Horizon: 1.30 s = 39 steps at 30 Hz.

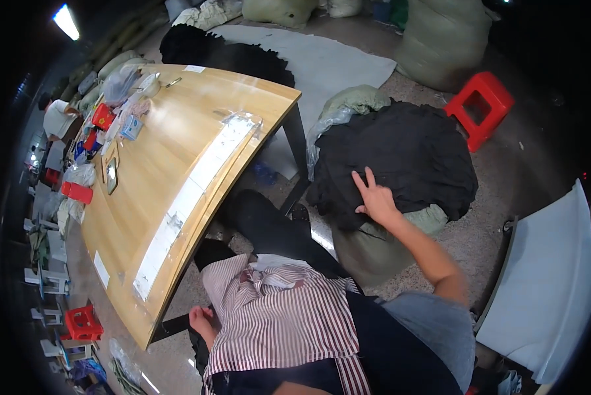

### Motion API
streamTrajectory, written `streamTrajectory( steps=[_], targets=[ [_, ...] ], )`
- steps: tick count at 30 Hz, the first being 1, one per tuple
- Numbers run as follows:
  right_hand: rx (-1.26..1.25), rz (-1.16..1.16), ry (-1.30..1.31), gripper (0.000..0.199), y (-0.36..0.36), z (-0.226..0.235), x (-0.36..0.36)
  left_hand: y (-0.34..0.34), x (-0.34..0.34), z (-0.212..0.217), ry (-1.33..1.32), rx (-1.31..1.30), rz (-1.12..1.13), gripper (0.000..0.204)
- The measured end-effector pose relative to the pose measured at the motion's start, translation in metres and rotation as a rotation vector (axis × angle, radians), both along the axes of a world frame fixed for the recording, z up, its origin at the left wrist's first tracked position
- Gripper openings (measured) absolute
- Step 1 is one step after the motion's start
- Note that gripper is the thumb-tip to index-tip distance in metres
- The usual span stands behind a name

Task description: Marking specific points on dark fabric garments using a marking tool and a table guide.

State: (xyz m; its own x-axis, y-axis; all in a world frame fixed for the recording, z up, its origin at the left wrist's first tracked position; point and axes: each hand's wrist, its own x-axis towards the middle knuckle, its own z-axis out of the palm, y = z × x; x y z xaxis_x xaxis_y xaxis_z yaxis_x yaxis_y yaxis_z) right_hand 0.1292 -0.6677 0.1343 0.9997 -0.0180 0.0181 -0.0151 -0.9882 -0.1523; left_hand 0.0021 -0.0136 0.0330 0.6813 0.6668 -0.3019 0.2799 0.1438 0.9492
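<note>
My right hand (376, 201) reaches out to the right, fingers spread, over a heap of black cloth pieces (407, 158). It seems to rest on the cloth or just above it, with nothing held. The cloth bulges from the top of a greenish woven sack (368, 253) on the floor. Low beside my lap, past the near corner of the table, my left hand (202, 321) has its fingers curled in. Whatever it may hold is hidden. A red-and-white striped apron (282, 316) covers my lap.
A wooden table (183, 131) stands to my left, a white paper strip (196, 204) taped along its edge and a phone (112, 176) on it. A red stool (481, 108) is beyond the sack. At right stands a pale panel (545, 276). More black cloth (256, 62) lies behind the table.
</note>
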Motion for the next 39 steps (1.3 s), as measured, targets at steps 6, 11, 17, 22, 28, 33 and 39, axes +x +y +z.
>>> streamTrajectory(
  steps=[6,11,17,22,28,33,39],
  targets=[
    [-0.555,0.429,-0.043,0.069,-0.010,-0.058,0.093,-0.102,0.060,0.094,-0.094,0.126,-0.203,0.012],
    [-0.715,0.391,0.368,0.067,0.017,-0.069,0.150,-0.183,0.088,0.112,-0.140,-0.015,-0.354,0.011],
    [-0.304,0.416,0.076,0.046,0.001,-0.074,0.120,-0.172,0.083,0.079,-0.045,-0.022,-0.600,0.009],
    [0.086,0.056,-0.373,0.034,-0.040,0.063,0.065,-0.151,0.093,0.072,-0.180,-0.220,-0.512,0.009],
    [0.751,-0.131,-0.743,0.031,-0.102,0.202,0.028,-0.136,0.091,0.071,-0.216,-0.381,-0.512,0.011],
    [0.627,-0.102,-0.895,0.033,-0.058,0.288,-0.015,-0.137,0.095,0.070,-0.246,-0.371,-0.595,0.012],
    [0.764,0.239,-0.780,0.055,0.086,0.344,-0.032,-0.188,0.143,0.166,-0.445,-0.070,-0.972,0.048]
  ],
)
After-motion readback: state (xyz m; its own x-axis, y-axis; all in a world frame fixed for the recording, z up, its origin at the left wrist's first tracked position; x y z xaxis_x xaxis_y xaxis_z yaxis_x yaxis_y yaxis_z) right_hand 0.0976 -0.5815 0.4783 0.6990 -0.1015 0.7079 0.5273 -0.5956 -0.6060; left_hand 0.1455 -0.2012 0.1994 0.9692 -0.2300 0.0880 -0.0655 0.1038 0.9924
